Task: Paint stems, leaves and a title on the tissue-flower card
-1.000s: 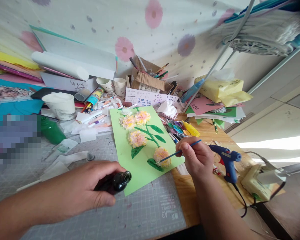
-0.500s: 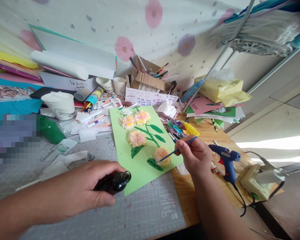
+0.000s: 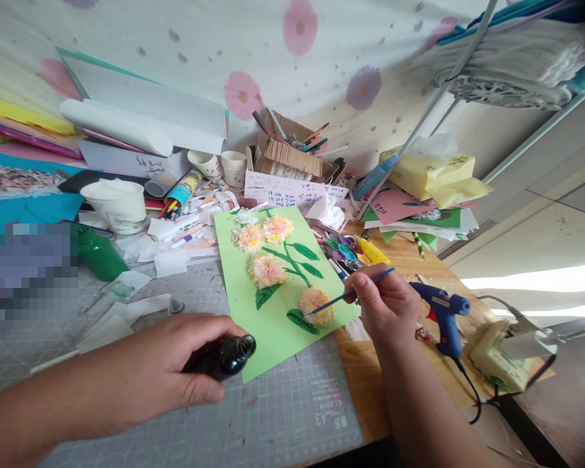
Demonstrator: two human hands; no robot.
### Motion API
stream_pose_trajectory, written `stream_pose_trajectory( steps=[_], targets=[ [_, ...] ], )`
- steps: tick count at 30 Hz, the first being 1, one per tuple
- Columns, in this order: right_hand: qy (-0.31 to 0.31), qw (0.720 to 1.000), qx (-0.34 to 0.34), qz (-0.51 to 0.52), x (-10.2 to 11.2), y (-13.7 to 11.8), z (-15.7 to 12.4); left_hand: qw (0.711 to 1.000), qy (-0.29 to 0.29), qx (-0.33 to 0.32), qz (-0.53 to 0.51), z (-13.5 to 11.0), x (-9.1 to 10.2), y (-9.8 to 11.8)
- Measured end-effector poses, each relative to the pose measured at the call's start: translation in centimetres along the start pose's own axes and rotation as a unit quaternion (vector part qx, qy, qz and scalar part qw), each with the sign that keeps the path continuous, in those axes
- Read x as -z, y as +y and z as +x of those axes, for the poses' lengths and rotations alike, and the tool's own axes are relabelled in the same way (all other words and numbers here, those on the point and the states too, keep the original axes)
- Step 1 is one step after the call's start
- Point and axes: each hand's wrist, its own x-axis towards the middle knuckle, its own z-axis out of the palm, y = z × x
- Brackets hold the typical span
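Note:
My left hand (image 3: 190, 361) is wrapped round a small dark bottle (image 3: 231, 356), uncapped and tilted with its mouth toward the right. My right hand (image 3: 387, 305) pinches a thin blue paintbrush (image 3: 344, 296). The brush tip is at a dark green painted leaf (image 3: 302, 320) beside the lowest flower (image 3: 316, 305). Light green paper (image 3: 253, 335) lies beneath, carrying several raised pink and yellow flowers, with painted green stems and leaves between them. Whether the tip touches the leaf I cannot tell.
A grey cutting mat (image 3: 292, 416) lies under the paper. To the right are a blue glue gun (image 3: 446, 312) and a power strip (image 3: 507, 354). A green paint jar (image 3: 97, 253) and a paper cup (image 3: 117, 205) stand left. A paint palette (image 3: 341, 250) sits behind my right hand.
My right hand has shifted slightly to the right with the paintbrush, its tip still by the same leaf. The left hand and bottle have stayed in place.

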Motion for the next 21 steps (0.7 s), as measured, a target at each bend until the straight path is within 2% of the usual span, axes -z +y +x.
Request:
stream_pose_trajectory(
  steps=[9, 17, 21],
  targets=[
    [-0.035, 0.999, 0.037, -0.014, -0.47, 0.21, 0.29, 1.0, 0.009, -0.002, 0.0, 0.12, -0.03, -0.24],
    [-0.014, 1.0, 0.015, 0.007, -0.47, -0.03, 0.27, 1.0, 0.001, -0.003, -0.004, -0.01, -0.05, -0.01],
    [-0.031, 0.999, 0.024, 0.003, -0.87, -0.62, 0.49, 1.0, 0.002, -0.007, 0.0, 0.06, -0.03, -0.09]
  ],
)
